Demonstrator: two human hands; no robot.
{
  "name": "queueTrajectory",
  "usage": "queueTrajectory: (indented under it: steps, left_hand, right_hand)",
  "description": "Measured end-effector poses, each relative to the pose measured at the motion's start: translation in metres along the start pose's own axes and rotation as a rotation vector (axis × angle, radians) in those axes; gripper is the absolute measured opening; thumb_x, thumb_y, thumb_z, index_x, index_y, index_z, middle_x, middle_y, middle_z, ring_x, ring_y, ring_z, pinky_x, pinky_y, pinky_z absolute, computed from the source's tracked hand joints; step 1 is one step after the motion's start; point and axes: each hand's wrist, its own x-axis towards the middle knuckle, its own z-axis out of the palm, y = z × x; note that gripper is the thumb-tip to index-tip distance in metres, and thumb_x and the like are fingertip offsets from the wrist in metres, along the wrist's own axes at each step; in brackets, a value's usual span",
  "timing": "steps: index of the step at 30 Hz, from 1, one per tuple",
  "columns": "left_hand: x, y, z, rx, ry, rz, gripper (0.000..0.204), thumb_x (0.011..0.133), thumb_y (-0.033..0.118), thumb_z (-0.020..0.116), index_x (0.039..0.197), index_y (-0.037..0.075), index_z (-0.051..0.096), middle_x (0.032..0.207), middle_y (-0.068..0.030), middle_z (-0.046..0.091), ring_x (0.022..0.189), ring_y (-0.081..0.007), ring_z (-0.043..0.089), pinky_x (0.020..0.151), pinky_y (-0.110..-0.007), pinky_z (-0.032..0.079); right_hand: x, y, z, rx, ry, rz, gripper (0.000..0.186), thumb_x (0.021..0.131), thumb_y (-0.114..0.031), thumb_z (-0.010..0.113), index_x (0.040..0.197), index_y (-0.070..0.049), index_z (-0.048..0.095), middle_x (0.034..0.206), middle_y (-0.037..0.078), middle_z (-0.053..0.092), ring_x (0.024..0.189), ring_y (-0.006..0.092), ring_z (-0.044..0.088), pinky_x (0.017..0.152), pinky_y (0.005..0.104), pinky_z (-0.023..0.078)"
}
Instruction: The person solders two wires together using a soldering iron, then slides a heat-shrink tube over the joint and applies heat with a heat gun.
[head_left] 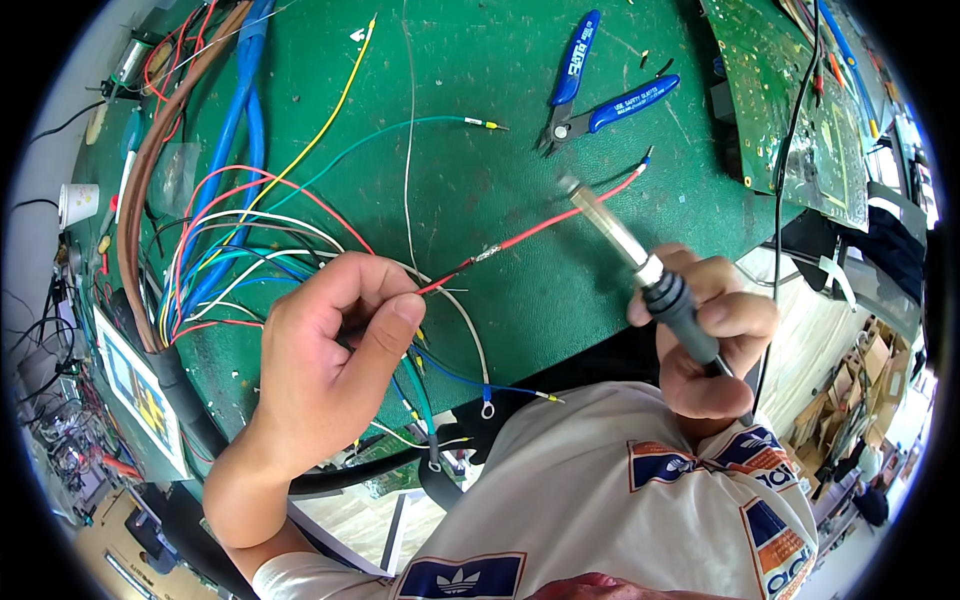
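Between thumb and forefinger, my left hand (335, 345) pinches a red wire (545, 222). Beyond the fingertips the wire has a bare, silvery joint (486, 253), with darker red covering on the near side. From there it runs up right to a small ferrule end. My right hand (715, 325) is closed round the grey handle of a soldering iron (622, 238). Its metal barrel points up and left, and the blurred tip hangs near the far part of the red wire; contact cannot be made out. A fan of coloured wires (215, 235) spreads from a cable beside my left hand.
Blue-handled flush cutters (566, 125) lie opened on the green mat (470, 60). Green circuit boards (790, 120) sit at the far right, with a black cord hanging past them. Thick brown and blue cables (150, 190) cross the left side, near a white cup (78, 204).
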Motion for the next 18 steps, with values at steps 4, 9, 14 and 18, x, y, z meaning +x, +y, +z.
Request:
queueTrajectory:
  steps: [4,9,14,18]
  left_hand:
    - [-0.001,-0.001,0.001,-0.018,0.018,0.005,0.007,0.095,0.006,0.064,0.093,0.000,0.061,0.067,0.0048,0.051,0.061,-0.0010,0.040,0.053,-0.019,0.032]
    - [-0.002,-0.001,0.000,-0.040,0.001,-0.001,0.007,0.095,0.006,0.065,0.093,0.000,0.061,0.069,0.0038,0.053,0.062,-0.0011,0.041,0.053,-0.019,0.033]
    - [-0.002,-0.002,0.000,-0.011,0.000,0.019,0.008,0.094,0.006,0.066,0.093,0.000,0.062,0.069,0.0033,0.054,0.063,-0.0018,0.043,0.054,-0.019,0.035]
    - [-0.002,-0.001,0.000,-0.011,0.005,0.013,0.008,0.094,0.006,0.066,0.093,-0.001,0.062,0.069,0.0031,0.054,0.063,-0.0021,0.044,0.054,-0.019,0.036]
  right_hand:
    - [-0.002,-0.012,0.002,-0.042,-0.085,0.103,0.038,0.093,-0.024,0.070,0.113,0.003,0.053,0.093,0.021,0.058,0.072,0.0291,0.061,0.067,0.0465,0.052]
    - [0.000,-0.021,0.003,-0.069,-0.108,0.161,0.037,0.085,-0.001,0.072,0.114,0.004,0.049,0.088,0.020,0.062,0.069,0.0288,0.068,0.067,0.0447,0.055]
    - [-0.003,-0.020,0.004,-0.043,-0.088,0.174,0.040,0.084,0.000,0.071,0.115,0.002,0.046,0.085,0.021,0.064,0.069,0.0292,0.068,0.067,0.0454,0.055]
    - [-0.004,-0.018,0.004,-0.098,-0.097,0.152,0.038,0.082,0.000,0.074,0.111,0.003,0.050,0.085,0.020,0.064,0.066,0.0287,0.065,0.066,0.0459,0.055]
